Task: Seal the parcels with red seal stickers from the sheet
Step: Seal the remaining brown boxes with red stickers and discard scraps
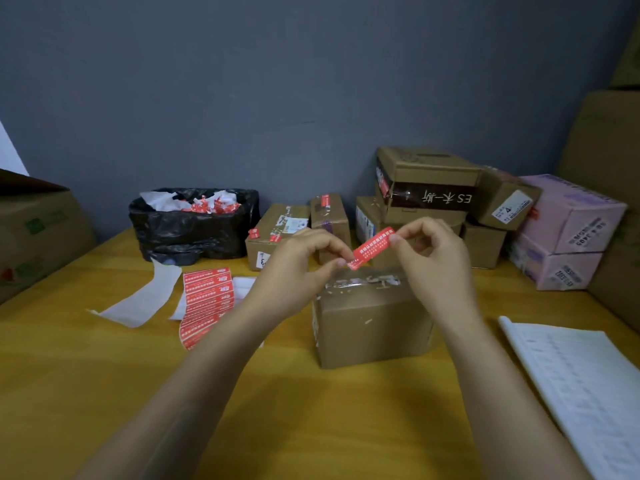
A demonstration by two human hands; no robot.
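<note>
A red seal sticker [373, 248] was pinched taut between the left hand [298, 268] and right hand [433, 258], just above the near parcel [372, 327], not yet stuck. Far parcels [277, 233] already bore seals; the sheet [205, 303] held more.

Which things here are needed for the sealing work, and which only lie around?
Needed: red sticker held by both hands, sticker sheet, brown box.
Lying around: black bag, white paper strip, printed papers, pink boxes.
</note>
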